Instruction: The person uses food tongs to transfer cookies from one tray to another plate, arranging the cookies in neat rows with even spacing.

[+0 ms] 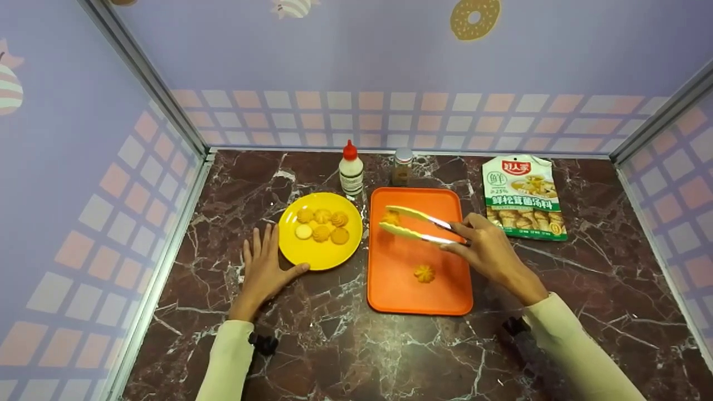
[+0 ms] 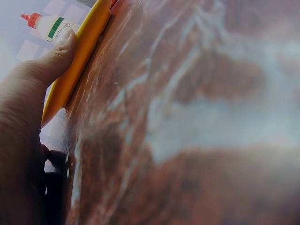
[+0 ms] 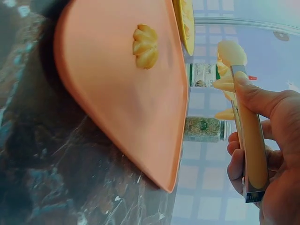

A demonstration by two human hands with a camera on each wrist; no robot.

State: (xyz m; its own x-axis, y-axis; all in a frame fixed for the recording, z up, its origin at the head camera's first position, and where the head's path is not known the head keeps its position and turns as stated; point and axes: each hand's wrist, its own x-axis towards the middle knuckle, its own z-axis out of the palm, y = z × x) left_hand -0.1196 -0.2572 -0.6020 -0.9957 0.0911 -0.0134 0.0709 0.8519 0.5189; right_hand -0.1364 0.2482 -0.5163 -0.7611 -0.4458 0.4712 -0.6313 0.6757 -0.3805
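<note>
My right hand [image 1: 483, 245] grips yellow tongs [image 1: 415, 224] above the orange tray [image 1: 440, 301]; in the right wrist view the tongs [image 3: 248, 140] run through my curled fingers. The tong tips pinch a cookie [image 1: 391, 218] over the tray's far left corner. Another swirl cookie [image 1: 424, 273] lies on the tray, also seen as the cookie [image 3: 145, 46] in the right wrist view. My left hand [image 1: 263, 268] lies flat on the marble counter, thumb touching the rim of the yellow plate [image 1: 317, 259], which holds several cookies. In the left wrist view the thumb [image 2: 49, 61] presses the plate edge [image 2: 77, 58].
A white squeeze bottle with a red cap [image 1: 351, 169] and a spice jar [image 1: 402, 166] stand behind the plate and tray. A soup-mix packet [image 1: 522, 196] lies to the tray's right. Walls enclose the counter [image 1: 345, 340] on three sides.
</note>
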